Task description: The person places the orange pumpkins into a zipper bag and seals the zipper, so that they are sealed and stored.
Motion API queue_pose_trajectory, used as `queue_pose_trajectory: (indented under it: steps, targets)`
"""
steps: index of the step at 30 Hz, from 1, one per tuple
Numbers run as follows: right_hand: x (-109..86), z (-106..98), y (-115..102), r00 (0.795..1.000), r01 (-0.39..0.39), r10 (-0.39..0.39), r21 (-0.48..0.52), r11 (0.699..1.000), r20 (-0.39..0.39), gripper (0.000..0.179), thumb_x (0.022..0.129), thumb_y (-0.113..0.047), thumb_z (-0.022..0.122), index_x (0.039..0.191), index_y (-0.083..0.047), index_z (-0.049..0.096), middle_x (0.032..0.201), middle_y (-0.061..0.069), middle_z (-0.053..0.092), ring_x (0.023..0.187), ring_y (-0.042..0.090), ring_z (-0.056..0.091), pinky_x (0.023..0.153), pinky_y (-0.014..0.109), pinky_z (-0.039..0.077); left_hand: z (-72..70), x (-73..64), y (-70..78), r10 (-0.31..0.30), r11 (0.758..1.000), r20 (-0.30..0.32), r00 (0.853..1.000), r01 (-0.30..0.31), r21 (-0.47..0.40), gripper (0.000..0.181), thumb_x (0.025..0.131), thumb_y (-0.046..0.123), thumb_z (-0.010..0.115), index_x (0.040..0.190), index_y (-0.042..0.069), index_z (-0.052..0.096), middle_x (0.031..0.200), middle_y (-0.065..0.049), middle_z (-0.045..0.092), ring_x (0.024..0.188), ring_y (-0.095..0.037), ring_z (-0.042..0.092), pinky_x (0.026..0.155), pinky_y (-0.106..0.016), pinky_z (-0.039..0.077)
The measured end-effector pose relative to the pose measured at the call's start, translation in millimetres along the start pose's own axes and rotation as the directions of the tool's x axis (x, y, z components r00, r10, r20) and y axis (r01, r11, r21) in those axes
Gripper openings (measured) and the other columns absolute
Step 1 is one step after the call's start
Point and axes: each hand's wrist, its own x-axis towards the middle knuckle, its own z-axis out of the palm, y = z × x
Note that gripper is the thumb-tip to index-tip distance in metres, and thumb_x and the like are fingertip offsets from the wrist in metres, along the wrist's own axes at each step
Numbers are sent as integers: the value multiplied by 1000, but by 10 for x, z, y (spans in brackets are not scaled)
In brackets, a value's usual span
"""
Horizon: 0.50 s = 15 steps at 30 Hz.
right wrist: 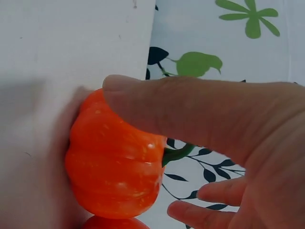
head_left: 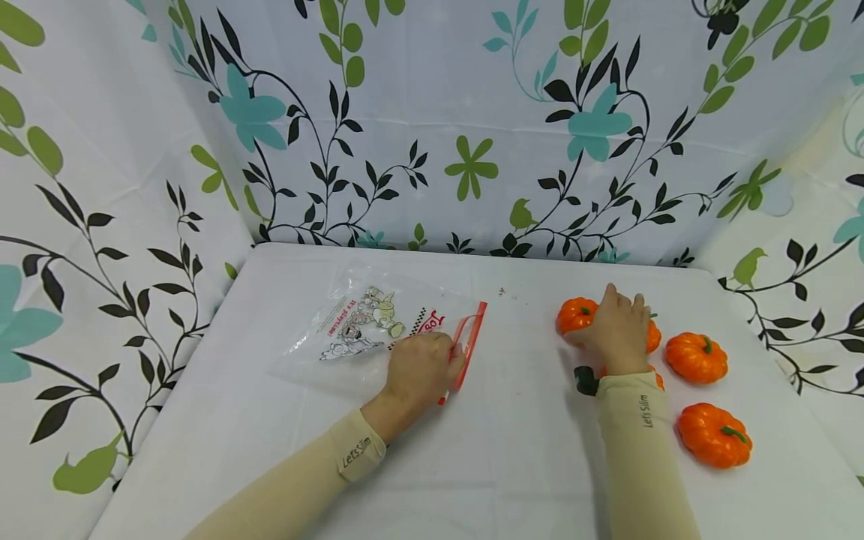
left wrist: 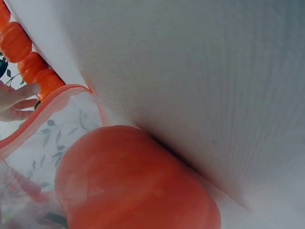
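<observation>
My left hand (head_left: 421,367) grips a clear printed zip bag (head_left: 361,319) near its red zip edge, which stands partly raised. In the left wrist view a large orange toy pumpkin (left wrist: 136,179) shows close up, apparently inside the bag; from the head it is mostly hidden by the hand. Over at the right, my right hand (head_left: 616,330) reaches over the back-left pumpkin (head_left: 576,314). Its thumb (right wrist: 138,102) touches that pumpkin's side in the right wrist view, while the other visible fingers are spread beyond the green stem, apart from it.
More orange pumpkins lie at the right: one behind my right hand (head_left: 652,336), one partly under the wrist, one to the right (head_left: 697,358) and one nearer the front (head_left: 715,435). The white table (head_left: 513,450) ends at a patterned curtain (head_left: 432,112).
</observation>
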Motion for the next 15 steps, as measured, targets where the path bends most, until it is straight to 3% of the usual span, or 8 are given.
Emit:
queue_pose_trajectory:
  steps: [9, 15]
  targets:
    - [14, 129, 11, 999, -16, 21, -120, 993, 35, 99, 81, -31, 83, 146, 20, 29, 143, 46, 34, 139, 67, 6, 113, 70, -2, -18, -6, -14, -1, 1000, 31, 1000, 2, -10, 26, 82, 13, 77, 61, 8, 63, 52, 0, 56, 43, -12, 51, 41, -27, 41]
    - [0, 170, -3, 1000, -12, 14, -138, 990, 13, 89, 84, -25, 79, 144, 20, 32, 141, 45, 37, 140, 65, 6, 114, 68, -3, -19, -10, -24, -10, 1000, 48, 999, 11, -20, 23, 82, 14, 78, 63, 8, 65, 53, 0, 57, 44, -10, 50, 41, -25, 40]
